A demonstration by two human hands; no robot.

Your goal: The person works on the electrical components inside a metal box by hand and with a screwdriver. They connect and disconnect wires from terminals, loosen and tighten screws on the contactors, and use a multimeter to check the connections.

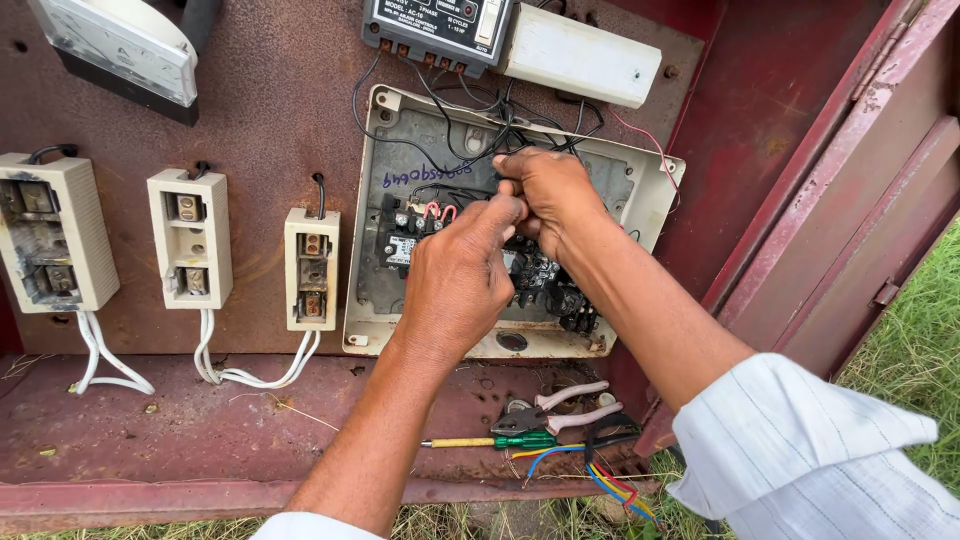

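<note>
Both of my hands reach into an open cream starter box (375,300) mounted on the rusty red back panel of a metal cabinet. My left hand (462,280) covers the black contactor block (545,285), its fingertips pinched near small black wires (470,125) at the top. My right hand (550,190) meets it from the right, fingers closed on the same wire ends. What exactly sits between the fingertips is hidden.
Three cream fuse holders (50,235) (190,240) (312,268) with white cables hang at left. A black meter (435,30) and white cover (580,55) sit above. Pliers (560,405), a green-handled screwdriver (490,441) and coloured wires (615,480) lie on the cabinet floor. Red door (860,200) at right.
</note>
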